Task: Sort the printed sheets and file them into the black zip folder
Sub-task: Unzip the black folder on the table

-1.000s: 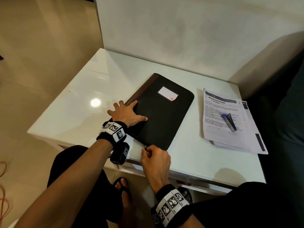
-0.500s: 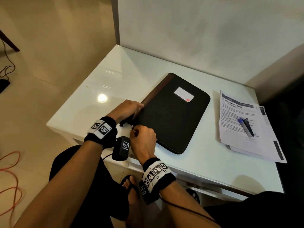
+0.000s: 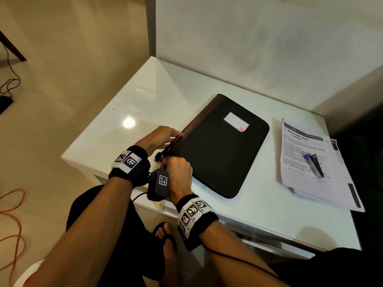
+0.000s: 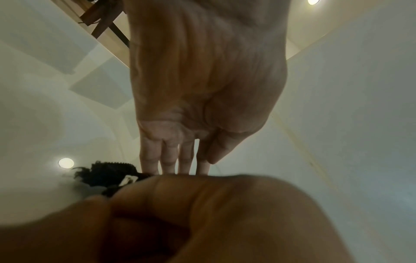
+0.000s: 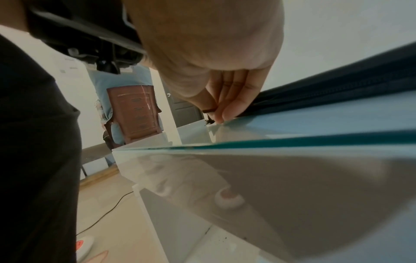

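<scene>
The black zip folder (image 3: pixel 219 146) lies shut on the white table, with a white label on its cover. My left hand (image 3: pixel 160 135) rests on its near-left spine corner; in the left wrist view the fingers (image 4: pixel 178 156) are straight and touch the folder's edge. My right hand (image 3: pixel 166 162) pinches the zip puller at that same corner, beside the frayed black zip end (image 4: pixel 108 172). In the right wrist view the fingertips (image 5: pixel 219 113) are closed on the puller at the end of the zip track (image 5: pixel 337 83). The printed sheets (image 3: pixel 300 146) lie stacked to the folder's right.
A blue and black pen (image 3: pixel 314 165) lies on top of the sheets. The glass-topped table (image 3: pixel 145 96) stands against a white wall; its near edge is just under my wrists. Orange and black cables trail on the floor at left (image 3: pixel 12 204).
My right hand has slid left along the folder's near edge with the zip puller to the spine corner. My left hand came off the cover and moved to the same corner.
</scene>
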